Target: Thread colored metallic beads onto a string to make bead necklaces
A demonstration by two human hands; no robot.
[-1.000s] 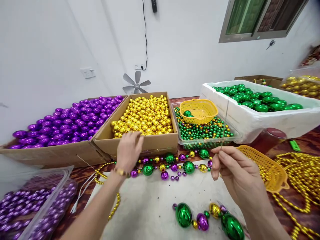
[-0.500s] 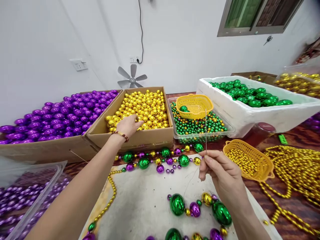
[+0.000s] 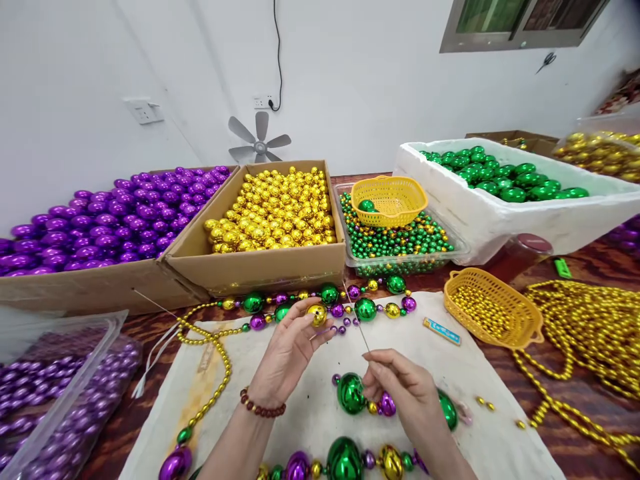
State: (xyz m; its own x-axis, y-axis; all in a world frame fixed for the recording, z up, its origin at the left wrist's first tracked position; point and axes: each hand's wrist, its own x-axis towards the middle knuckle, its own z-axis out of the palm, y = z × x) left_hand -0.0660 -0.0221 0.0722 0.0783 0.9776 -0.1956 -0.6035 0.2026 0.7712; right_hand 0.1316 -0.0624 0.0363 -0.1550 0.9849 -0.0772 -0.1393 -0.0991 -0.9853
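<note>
My left hand (image 3: 293,350), with a beaded bracelet on its wrist, pinches one shiny gold bead (image 3: 317,315) between thumb and fingers above the cloth. A thin needle (image 3: 356,316) is gripped near its lower end by my right hand (image 3: 400,383) and slants up to the left. Its tip is a short way right of the gold bead, apart from it. Below my hands, a string of large green, purple and gold beads (image 3: 345,457) lies on the white cloth (image 3: 280,413). My right hand hides part of that string.
Cardboard boxes of purple beads (image 3: 107,227) and gold beads (image 3: 275,210) stand at the back. Rightward are a tray of small beads (image 3: 400,241), a foam box (image 3: 515,223) of green beads and a yellow basket (image 3: 520,320). A blue-labelled stick (image 3: 442,331) lies on the cloth.
My left hand has come back from the box of gold beads with one gold bead. My right hand has lowered and moved left, and the needle now tilts left.
</note>
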